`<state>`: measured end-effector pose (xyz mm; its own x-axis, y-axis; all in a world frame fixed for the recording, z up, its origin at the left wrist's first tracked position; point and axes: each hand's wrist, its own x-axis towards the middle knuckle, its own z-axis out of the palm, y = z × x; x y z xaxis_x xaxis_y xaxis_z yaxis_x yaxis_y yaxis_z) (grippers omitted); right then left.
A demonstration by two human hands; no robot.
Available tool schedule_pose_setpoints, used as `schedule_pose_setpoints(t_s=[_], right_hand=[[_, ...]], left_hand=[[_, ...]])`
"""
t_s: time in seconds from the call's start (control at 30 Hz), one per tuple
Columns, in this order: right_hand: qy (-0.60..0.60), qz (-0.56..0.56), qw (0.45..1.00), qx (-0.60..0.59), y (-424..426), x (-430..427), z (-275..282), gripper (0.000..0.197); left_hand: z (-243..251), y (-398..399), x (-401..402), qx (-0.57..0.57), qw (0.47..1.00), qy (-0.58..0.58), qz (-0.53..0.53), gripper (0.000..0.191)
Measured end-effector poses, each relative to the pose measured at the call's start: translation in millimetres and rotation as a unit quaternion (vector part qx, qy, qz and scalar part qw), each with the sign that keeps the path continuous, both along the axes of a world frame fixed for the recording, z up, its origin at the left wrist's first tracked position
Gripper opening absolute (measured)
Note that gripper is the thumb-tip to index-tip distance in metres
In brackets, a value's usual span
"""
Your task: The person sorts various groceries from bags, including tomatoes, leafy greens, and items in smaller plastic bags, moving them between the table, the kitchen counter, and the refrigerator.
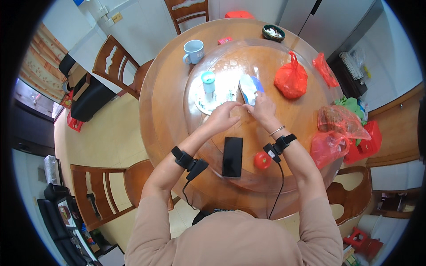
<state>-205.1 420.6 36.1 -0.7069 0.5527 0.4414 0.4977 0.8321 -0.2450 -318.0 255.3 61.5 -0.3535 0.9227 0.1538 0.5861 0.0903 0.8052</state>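
Observation:
My right hand [263, 105] has its fingers on the near end of a flat white-and-blue packet [249, 87] on the glass turntable. Beside it, my left hand [224, 116] holds nothing, its thumb apart from its fingers and its fingertips close to the right hand's. A patterned round mat or plate [203, 103] lies left of the packet, with a teal-lidded container [208, 82] upright at it. Nearer to me, a black smartphone [232, 157] and a red tomato [262, 160] rest on the turntable. A knotted red plastic bag [291, 79] sits to the right.
A light blue mug [193, 52] stands at the back left of the round wooden table [166, 139]. A dark green bowl [273, 33] is at the back. Red bags [332, 146] crowd the right edge. Wooden chairs [121, 63] surround the table, and cables hang from both wrist straps.

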Motion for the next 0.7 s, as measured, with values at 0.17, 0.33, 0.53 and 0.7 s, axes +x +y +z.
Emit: schedule_pose_setpoints(t_s=[0.17,0.33,0.53,0.7], right_hand=[[0.023,0.041,0.986,-0.159,31,8,-26,0.015],[0.029,0.066,0.970,-0.231,33,23,19,0.009],[0.179,0.035,0.887,-0.424,55,38,-4,0.013],[0.085,0.013,0.946,-0.313,59,37,4,0.020]], left_hand=[[14,54,-12,0.019,0.996,-0.046,-0.077,0.067],[-30,114,-16,0.094,0.981,-0.042,-0.164,0.075],[-44,135,-5,-0.006,0.968,-0.120,-0.218,0.050],[-64,143,-6,-0.041,0.982,-0.050,-0.176,0.023]])
